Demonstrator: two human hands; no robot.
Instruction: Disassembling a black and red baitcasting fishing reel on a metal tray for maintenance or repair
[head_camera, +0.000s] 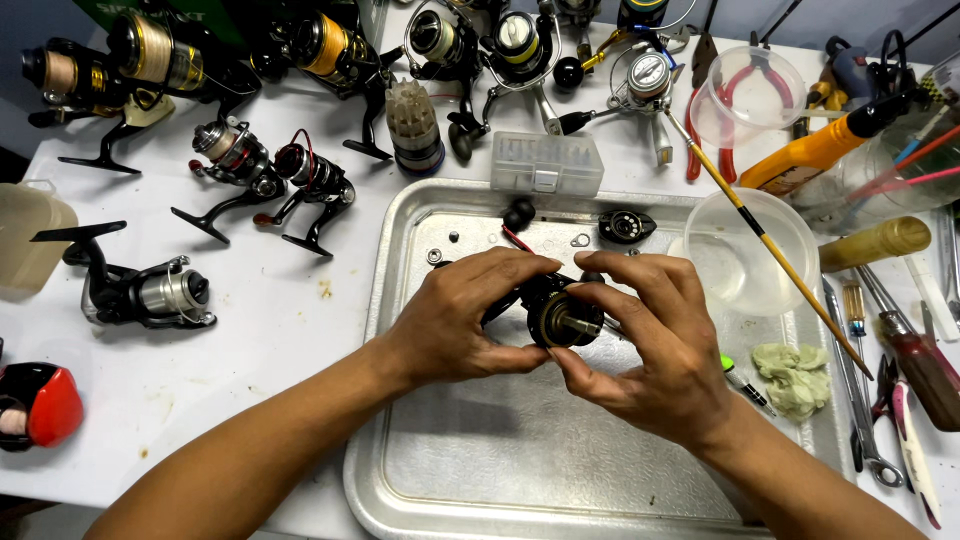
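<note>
Over a metal tray (480, 470) both my hands hold a black fishing reel body (553, 312) with a brass-coloured ring and a short shaft facing up. My left hand (465, 320) grips its left side, fingers curled over the top. My right hand (655, 340) pinches its right side, thumb below and fingers above. On the tray behind lie a black side cover (627, 226), a black knob (518, 213), and small washers (436, 256).
Several spinning reels (150, 290) lie on the white table at left and back. A clear parts box (546, 163), plastic bowls (745, 250), a thin brush (760, 235), pliers, screwdrivers (915, 350), a wrench and a rag (795, 375) crowd the right.
</note>
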